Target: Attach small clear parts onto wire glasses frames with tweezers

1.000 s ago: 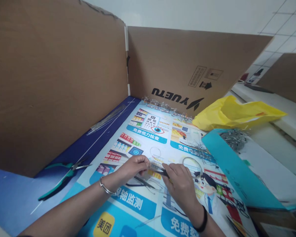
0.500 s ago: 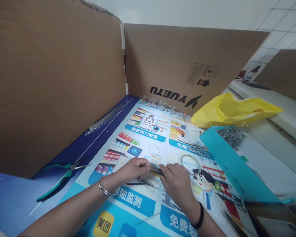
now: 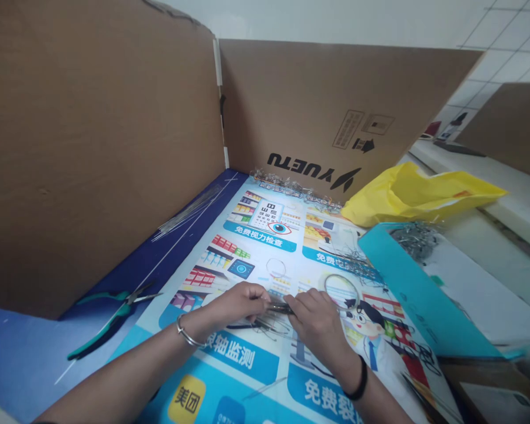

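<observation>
My left hand (image 3: 246, 300) is closed in a pinch over the printed poster sheet (image 3: 251, 265); what its fingertips hold is too small to make out, though it looks like thin wire. My right hand (image 3: 317, 318) is wrapped round a dark, slim plier-like tool (image 3: 281, 307), whose tip points left and meets the left fingertips. Most of that tool is hidden in the palm. Just below the fingers, several thin wires (image 3: 269, 327) lie on the poster. A round coil of wire (image 3: 341, 275) rests beyond the right hand.
Green-handled pliers (image 3: 110, 327) lie spread at left, near straight wires (image 3: 188, 213). Cardboard walls (image 3: 128, 135) stand left and behind. A yellow bag (image 3: 419, 194), a turquoise box flap (image 3: 424, 294) and tangled wire pieces (image 3: 417, 238) are at right. A dark pointed tool (image 3: 424, 400) lies lower right.
The tool's tip in my right hand has turned slightly and sits level against the left fingertips. Both hands otherwise stay in nearly the same place.
</observation>
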{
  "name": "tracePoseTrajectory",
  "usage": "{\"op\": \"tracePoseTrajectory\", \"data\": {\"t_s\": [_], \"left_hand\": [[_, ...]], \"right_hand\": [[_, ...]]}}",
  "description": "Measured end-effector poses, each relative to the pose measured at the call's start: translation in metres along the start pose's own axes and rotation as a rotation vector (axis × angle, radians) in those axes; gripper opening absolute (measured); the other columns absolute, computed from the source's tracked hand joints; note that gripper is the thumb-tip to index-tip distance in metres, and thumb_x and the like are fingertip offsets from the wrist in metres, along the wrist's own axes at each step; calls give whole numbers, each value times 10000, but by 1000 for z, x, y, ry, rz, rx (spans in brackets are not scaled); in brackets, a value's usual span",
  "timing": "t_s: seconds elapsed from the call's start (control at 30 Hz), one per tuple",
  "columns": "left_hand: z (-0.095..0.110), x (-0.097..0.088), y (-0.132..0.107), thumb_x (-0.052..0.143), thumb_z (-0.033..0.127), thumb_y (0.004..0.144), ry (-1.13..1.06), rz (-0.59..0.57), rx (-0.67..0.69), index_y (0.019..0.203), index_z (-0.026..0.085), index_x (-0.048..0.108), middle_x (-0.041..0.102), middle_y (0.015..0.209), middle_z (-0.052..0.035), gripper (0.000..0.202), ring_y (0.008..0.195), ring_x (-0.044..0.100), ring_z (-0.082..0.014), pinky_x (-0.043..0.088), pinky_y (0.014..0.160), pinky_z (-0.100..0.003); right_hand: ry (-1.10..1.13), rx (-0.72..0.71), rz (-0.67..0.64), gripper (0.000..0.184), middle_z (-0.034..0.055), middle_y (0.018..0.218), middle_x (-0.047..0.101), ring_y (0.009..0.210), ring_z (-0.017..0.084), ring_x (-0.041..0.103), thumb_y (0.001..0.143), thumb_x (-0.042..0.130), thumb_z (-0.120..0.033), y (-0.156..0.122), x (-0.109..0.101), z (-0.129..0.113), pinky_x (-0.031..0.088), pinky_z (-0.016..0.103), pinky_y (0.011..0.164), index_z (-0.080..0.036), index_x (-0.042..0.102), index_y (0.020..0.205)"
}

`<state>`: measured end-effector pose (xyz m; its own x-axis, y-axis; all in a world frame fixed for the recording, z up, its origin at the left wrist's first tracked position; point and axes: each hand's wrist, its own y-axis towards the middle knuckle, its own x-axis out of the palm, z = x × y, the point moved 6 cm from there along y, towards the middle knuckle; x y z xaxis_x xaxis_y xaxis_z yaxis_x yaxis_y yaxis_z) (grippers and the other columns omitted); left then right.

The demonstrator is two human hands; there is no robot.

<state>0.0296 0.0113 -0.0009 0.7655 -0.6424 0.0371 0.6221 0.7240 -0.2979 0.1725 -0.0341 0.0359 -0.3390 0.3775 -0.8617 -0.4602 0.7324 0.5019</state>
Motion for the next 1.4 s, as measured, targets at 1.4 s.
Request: {"op": "tracePoseTrajectory", "data": {"t_s": [1.4], "left_hand": [[-3,1,1,562,201,656,-81,-29,-112,610,144,561,529,513,40,73,405,418,-52,316,442,-190]], "right_hand": [[-133,-34,-89,159,26,684,532,711,179,430,828,525,-145,4,-3,-5,271,334,662,-181,639,931]]}}
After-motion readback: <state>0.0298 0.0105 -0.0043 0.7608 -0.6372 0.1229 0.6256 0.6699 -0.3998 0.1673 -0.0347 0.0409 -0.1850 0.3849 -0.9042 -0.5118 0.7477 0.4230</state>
